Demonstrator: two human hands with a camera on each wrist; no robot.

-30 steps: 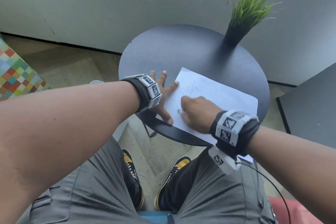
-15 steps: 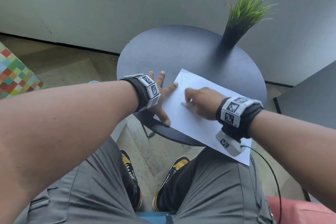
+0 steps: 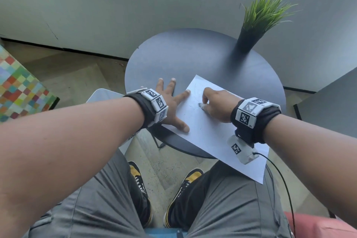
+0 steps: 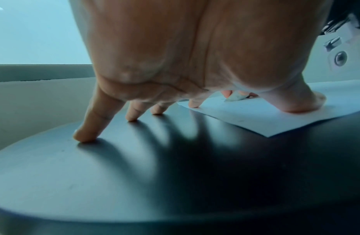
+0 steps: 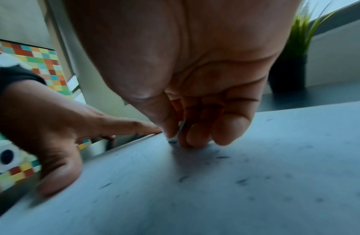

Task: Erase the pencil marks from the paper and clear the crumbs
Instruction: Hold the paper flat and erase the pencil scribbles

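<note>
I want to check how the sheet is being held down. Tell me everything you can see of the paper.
The paper is a plain white sheet, flat and askew on the round dark table, its near corner overhanging the edge. Faint pencil marks and dark crumbs dot it. The left hand presses its left edge with thumb and forefinger; the right hand rubs an eraser on it.

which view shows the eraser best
The left wrist view: the eraser shows side-on, its tip on the paper. In the right wrist view only an edge peeks from the right hand; in the head view it is a small pale tip.

Grey wall [image 3: 116, 6], wooden floor [image 3: 77, 71], round dark table [image 3: 193, 54], potted grass plant [image 3: 257, 23].
</note>
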